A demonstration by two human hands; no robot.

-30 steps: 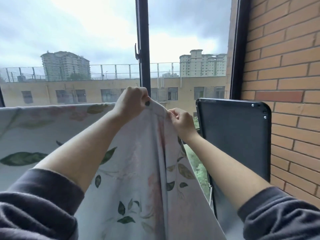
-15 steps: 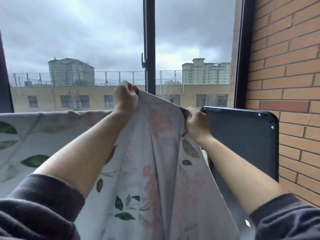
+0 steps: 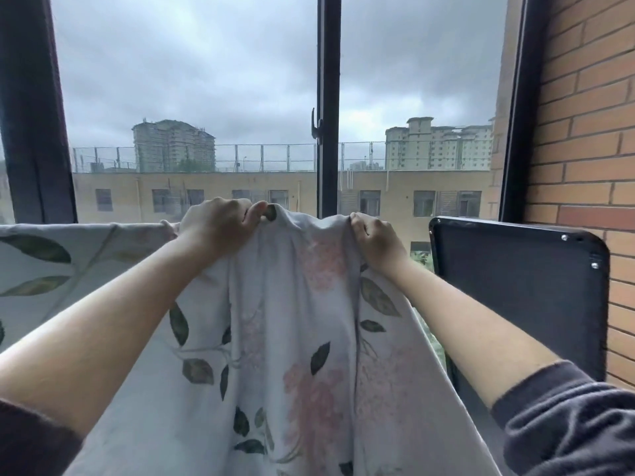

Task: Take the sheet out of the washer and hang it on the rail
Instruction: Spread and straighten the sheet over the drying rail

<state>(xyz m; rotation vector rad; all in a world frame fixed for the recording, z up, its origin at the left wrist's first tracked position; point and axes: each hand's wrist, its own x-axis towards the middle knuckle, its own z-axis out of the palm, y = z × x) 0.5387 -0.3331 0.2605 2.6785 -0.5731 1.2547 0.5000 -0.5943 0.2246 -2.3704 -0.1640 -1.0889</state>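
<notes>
A pale sheet [image 3: 275, 338] printed with green leaves and pink flowers hangs in front of me, its top edge held up before the window. My left hand [image 3: 216, 228] grips the top edge left of centre, thumb pinching the cloth. My right hand [image 3: 376, 240] grips the same edge further right. More of the sheet [image 3: 51, 262] stretches off to the left at about the same height. The rail itself is hidden behind the cloth. No washer is in view.
A black flat panel [image 3: 515, 290] stands upright close to the right of the sheet, against a brick wall [image 3: 584, 149]. Behind the sheet is a large window with a black vertical frame [image 3: 328, 97] and a handle [image 3: 314, 123]. Buildings lie outside.
Both hands have spread further apart along the sheet's top edge, drawing it flatter and wider. The view has tilted upward, showing more sky.
</notes>
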